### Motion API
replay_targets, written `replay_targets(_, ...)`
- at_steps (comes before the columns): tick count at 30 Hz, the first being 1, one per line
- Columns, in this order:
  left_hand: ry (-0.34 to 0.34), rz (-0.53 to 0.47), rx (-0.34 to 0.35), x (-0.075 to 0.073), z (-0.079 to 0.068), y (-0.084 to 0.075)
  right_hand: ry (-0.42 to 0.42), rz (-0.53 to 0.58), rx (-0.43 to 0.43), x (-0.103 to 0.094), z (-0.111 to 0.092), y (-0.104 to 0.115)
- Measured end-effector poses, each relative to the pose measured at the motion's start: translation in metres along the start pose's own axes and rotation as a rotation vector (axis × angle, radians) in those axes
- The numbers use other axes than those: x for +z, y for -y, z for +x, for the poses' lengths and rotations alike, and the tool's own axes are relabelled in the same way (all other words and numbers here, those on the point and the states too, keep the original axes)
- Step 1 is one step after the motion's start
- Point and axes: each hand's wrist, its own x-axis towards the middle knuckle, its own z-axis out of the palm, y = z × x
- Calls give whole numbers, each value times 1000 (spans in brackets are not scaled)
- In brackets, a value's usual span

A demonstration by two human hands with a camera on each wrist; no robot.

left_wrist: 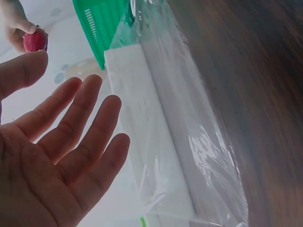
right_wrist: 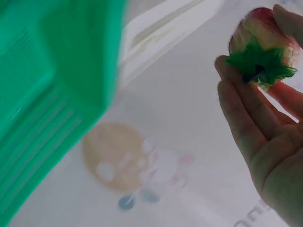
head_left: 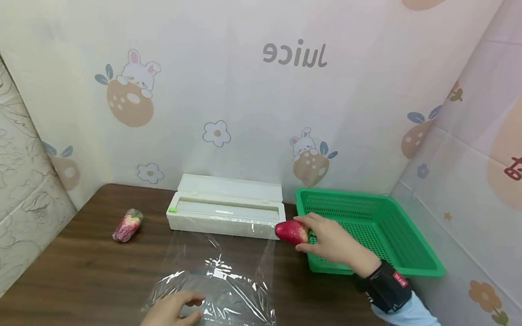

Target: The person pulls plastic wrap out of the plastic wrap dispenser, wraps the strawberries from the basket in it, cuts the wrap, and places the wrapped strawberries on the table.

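Observation:
My right hand (head_left: 330, 239) pinches a red strawberry (head_left: 291, 232) in front of the green basket's left side. Its green leafy cap (right_wrist: 260, 64) faces the wrist in the right wrist view. My left hand (head_left: 172, 313) hovers with relaxed, spread fingers at the near left edge of a sheet of clear plastic wrap (head_left: 235, 291); nothing is in its grasp in the left wrist view. The sheet runs out over the table from a white wrap dispenser (head_left: 225, 225), whose lid (head_left: 230, 186) is raised. A wrapped strawberry (head_left: 128, 225) lies to the left of the dispenser.
A green plastic basket (head_left: 421, 255) stands at the right, beside the dispenser. The brown wooden table (head_left: 83, 277) meets a patterned curtain (head_left: 230, 81) at the back and a side cloth (head_left: 469, 205) on the right.

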Motion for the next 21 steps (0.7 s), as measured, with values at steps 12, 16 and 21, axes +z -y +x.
replay_targets(12, -140, -317, 37, 2, 4, -31, 104, 60, -221, 56, -22, 77)
replay_targets(16, -104, -333, 83, 4, 1, -36, 122, 44, -255, 73, -28, 94)
replay_targets(21, -36, -340, 85, 8, -4, -40, 135, 43, -275, 86, -39, 108)
